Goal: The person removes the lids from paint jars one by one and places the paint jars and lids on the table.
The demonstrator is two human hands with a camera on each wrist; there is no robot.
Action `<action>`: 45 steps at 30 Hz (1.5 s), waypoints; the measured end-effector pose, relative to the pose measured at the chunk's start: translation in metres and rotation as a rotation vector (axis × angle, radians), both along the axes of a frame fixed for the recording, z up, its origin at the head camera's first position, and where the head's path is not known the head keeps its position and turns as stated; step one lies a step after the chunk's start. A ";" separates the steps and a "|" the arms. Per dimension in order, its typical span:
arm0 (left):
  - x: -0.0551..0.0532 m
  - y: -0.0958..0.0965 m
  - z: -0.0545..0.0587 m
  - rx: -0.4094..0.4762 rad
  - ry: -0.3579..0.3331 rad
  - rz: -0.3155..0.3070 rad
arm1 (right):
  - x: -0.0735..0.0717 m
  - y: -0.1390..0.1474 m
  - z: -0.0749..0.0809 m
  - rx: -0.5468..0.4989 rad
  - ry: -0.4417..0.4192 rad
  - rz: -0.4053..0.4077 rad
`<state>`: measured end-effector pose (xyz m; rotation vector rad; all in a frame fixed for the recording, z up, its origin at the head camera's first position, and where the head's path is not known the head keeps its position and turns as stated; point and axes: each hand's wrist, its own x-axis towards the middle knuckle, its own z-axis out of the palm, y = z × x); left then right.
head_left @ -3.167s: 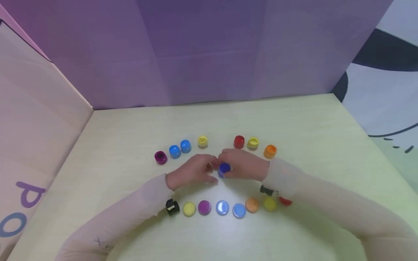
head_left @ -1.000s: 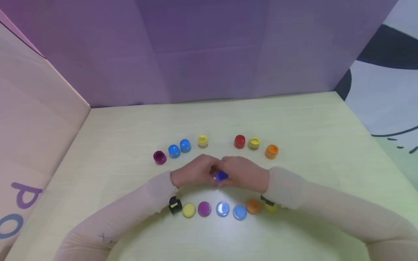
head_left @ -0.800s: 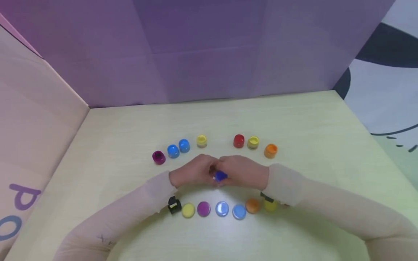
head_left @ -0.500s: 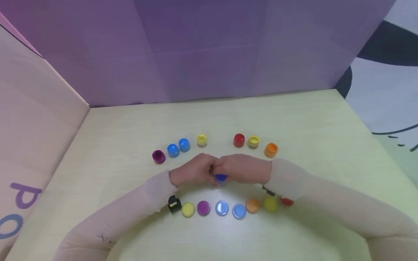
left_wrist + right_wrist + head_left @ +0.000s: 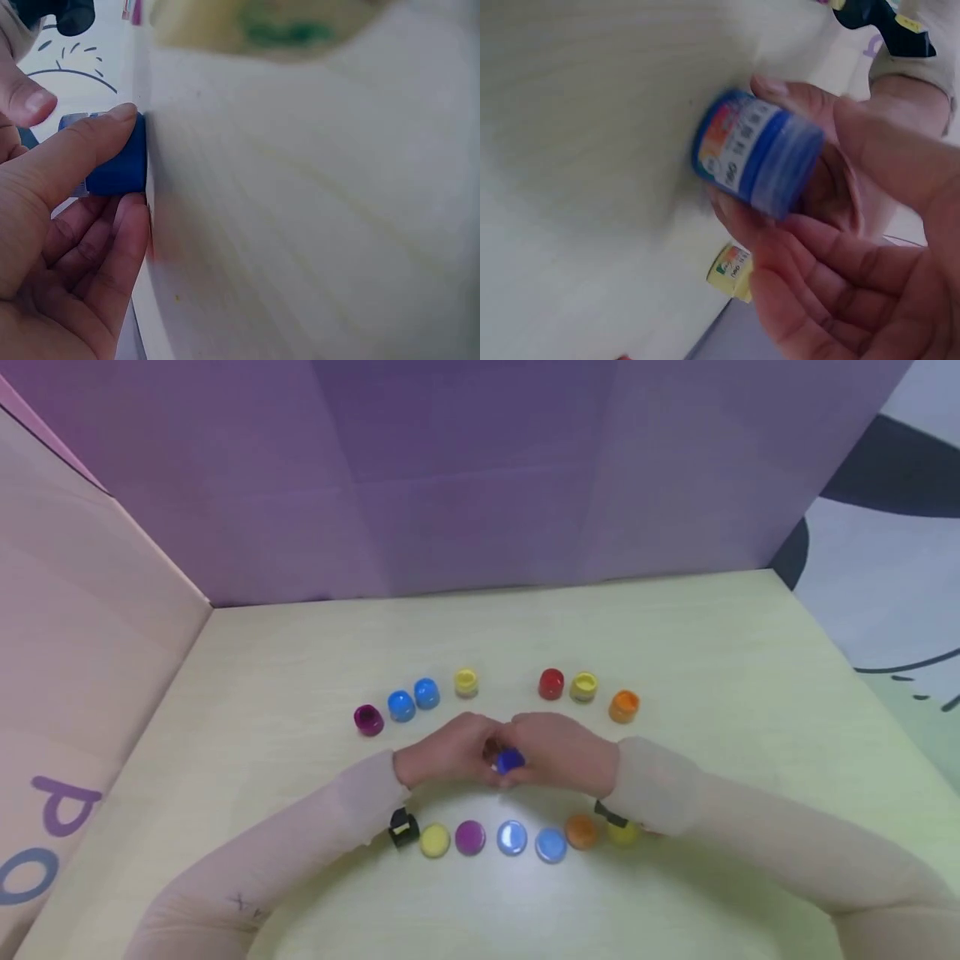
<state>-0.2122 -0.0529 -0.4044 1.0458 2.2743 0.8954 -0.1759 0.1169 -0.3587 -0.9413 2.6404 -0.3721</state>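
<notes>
A small dark blue paint jar (image 5: 510, 762) with a translucent lid (image 5: 787, 165) is tipped on its side between both hands. My left hand (image 5: 457, 750) pinches the jar's body between thumb and fingers, close over the table in the left wrist view. My right hand (image 5: 561, 750) is at the lid end. Its thumb (image 5: 900, 161) stands apart from the lid, and its loosely bent fingers (image 5: 810, 277) lie right at the lid's edge. The jar is partly hidden by the hands in the head view.
Open paint jars stand in an arc behind the hands, among them a purple jar (image 5: 368, 720), a red jar (image 5: 551, 683) and an orange jar (image 5: 624, 706). Several round lids, including a purple lid (image 5: 470, 837), lie in front. A purple panel (image 5: 480, 485) borders the table's back.
The left hand has come in to grip the blue jar, which was in the right hand 3.2 s ago. Since half a second ago the right hand has rolled back, its thumb off the lid.
</notes>
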 end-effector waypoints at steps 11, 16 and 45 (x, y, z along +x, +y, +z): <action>0.000 -0.001 -0.001 0.011 -0.043 0.002 | -0.002 0.005 0.000 -0.058 -0.011 0.143; 0.000 0.000 -0.001 0.009 -0.033 0.004 | -0.001 0.013 -0.003 -0.107 0.024 0.219; -0.001 -0.001 -0.003 0.056 -0.051 -0.016 | -0.001 0.014 -0.006 -0.124 0.033 0.226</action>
